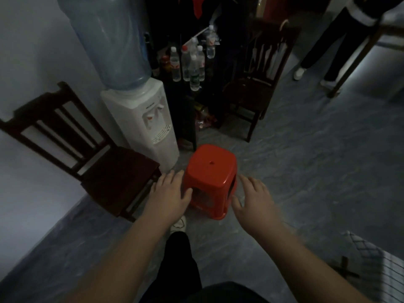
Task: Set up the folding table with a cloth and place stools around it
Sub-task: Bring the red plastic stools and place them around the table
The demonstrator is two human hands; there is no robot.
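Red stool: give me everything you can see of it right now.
The red stool looks like glossy moulded plastic, with a squarish, round-cornered seat that has a small hole at its centre. Its legs flare outward, with open gaps between them. It stands upright on the grey floor, just right of the white water dispenser and the dark wooden chair. The left hand and right hand are open on either side; contact can't be confirmed.

Stool [211,171] red; chair [105,169] dk brown; dispenser [142,119] white w/ blue jug [107,38]; floor [306,171] grey, marbled; cloth [380,265] checked.
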